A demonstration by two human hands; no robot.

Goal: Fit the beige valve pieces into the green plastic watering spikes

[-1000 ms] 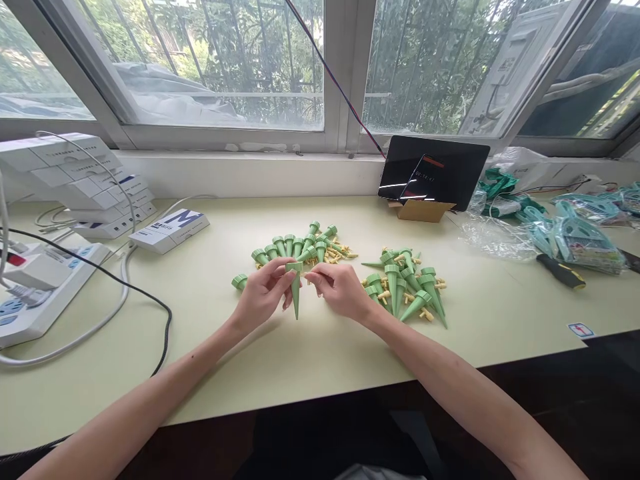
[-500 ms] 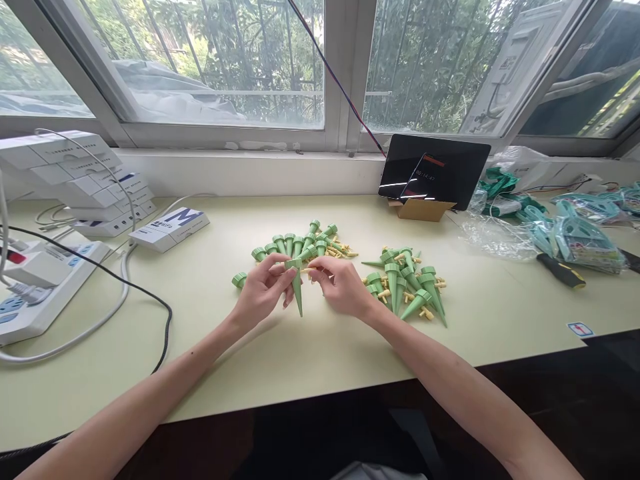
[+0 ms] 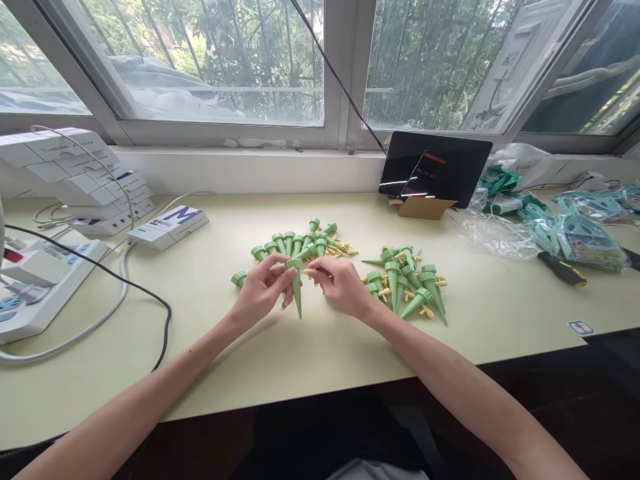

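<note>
Between the fingers of my left hand (image 3: 263,288) is a green plastic watering spike (image 3: 297,293), its ribbed cap up and its point down. My right hand (image 3: 343,285) is closed in a pinch on a small yellow valve (image 3: 309,271), whose tip meets the side of the spike just under the cap. How far the valve sits in the spike cannot be made out. Behind my hands lies a group of green spikes (image 3: 279,241) with loose yellow valves (image 3: 341,249). A second pile of spikes (image 3: 393,275), with yellow valves among them, lies right of my right hand.
A tablet (image 3: 440,163) leans on a cardboard stand (image 3: 427,208) at the back. White boxes (image 3: 170,227) and a power strip (image 3: 50,293) with cables are on the left. A screwdriver (image 3: 563,270) and bagged teal items (image 3: 580,240) lie right.
Both hands keep nearly the same place and grip, with the valve still at the spike's side. The view has shifted very slightly.
</note>
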